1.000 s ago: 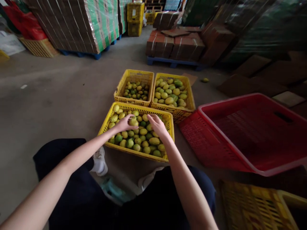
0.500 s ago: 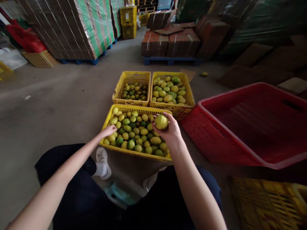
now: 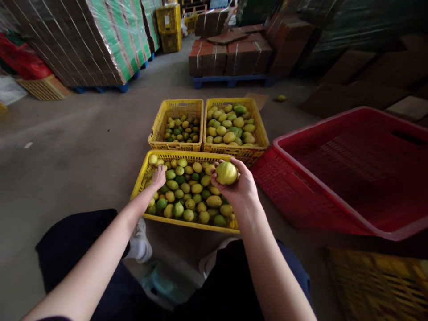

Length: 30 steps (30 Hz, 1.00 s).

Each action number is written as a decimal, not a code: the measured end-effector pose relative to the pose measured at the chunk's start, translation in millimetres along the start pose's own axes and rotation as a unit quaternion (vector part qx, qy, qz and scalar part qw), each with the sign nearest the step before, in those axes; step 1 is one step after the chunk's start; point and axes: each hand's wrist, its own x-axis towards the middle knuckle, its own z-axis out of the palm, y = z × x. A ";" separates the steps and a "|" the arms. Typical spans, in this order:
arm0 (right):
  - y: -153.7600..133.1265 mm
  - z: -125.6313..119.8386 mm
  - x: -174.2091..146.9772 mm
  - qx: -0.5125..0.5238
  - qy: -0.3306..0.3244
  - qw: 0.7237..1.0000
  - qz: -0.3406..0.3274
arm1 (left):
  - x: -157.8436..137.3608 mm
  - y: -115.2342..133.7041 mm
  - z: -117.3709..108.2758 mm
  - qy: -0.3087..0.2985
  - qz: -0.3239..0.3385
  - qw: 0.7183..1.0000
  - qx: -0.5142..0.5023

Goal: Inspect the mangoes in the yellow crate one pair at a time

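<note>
My right hand [image 3: 239, 183] is closed around a large yellow-green lemon [image 3: 226, 173], held above the right side of the front yellow crate [image 3: 187, 223]. Many lemons [image 3: 196, 188], some yellow and some green, fill that crate. At its left side my left hand [image 3: 159, 177] reaches down over the fruit, back of the hand up. Its fingers are curled, and their tips are next to lemons near the back left corner. Whatever lies under those fingers is hidden.
Behind stand two more yellow crates: the left crate [image 3: 155, 129] has smaller lemons, the right crate [image 3: 262, 129] larger ones. A big red crate [image 3: 284, 191] is at the right, a yellow crate [image 3: 374, 281] below it. One lemon [image 3: 281, 98] lies on the floor. Boxes [image 3: 230, 58] sit on a blue pallet [image 3: 230, 81].
My left hand has moved forward and slightly right over the lemons, toward the crate's back left. My right hand still holds its lemon in nearly the same place. The view has shifted slightly.
</note>
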 end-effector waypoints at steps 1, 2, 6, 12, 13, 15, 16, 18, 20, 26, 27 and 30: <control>-0.8 -0.9 0.1 -0.001 -0.003 1.000 -0.003 | 4.9 -0.6 -1.9 0.004 -0.001 1.000 -0.002; -1.7 -1.3 -0.1 0.001 -0.001 1.000 -0.003 | 9.3 -1.5 -4.3 0.004 0.000 1.000 -0.005; -3.5 -0.2 -1.6 0.038 0.029 0.999 0.002 | 22.9 -5.6 -13.1 -0.009 0.001 1.000 -0.021; -2.5 -4.9 3.5 0.041 0.042 0.995 -0.084 | 22.1 -9.3 -17.9 -0.001 -0.024 0.997 -0.077; -2.5 -4.6 4.3 0.031 0.040 0.994 -0.096 | 19.8 -9.9 -18.9 0.000 -0.028 0.995 -0.094; -2.7 -1.8 5.3 0.017 0.028 0.993 -0.110 | 14.7 -10.7 -22.5 0.006 -0.035 0.991 -0.133; -2.7 0.5 5.5 0.018 0.018 0.993 -0.112 | 12.3 -10.6 -25.4 0.013 -0.039 0.987 -0.155; -2.1 5.8 6.0 0.035 0.003 0.994 -0.106 | 8.3 -9.4 -34.1 0.029 -0.044 0.977 -0.205; -0.4 10.6 7.3 0.056 -0.005 0.994 -0.091 | 3.5 -7.3 -48.0 0.037 -0.041 0.966 -0.253; 11.5 25.9 10.6 0.083 0.002 0.996 -0.031 | -41.7 -1.3 -112.3 -0.061 -0.001 0.738 -0.672; 14.0 29.6 9.5 0.080 -0.002 0.997 -0.021 | -53.2 0.5 -122.2 -0.069 -0.001 0.682 -0.728; 22.1 41.9 2.7 0.036 -0.030 0.999 0.013 | -83.8 9.7 -141.9 -0.110 -0.026 0.612 -0.783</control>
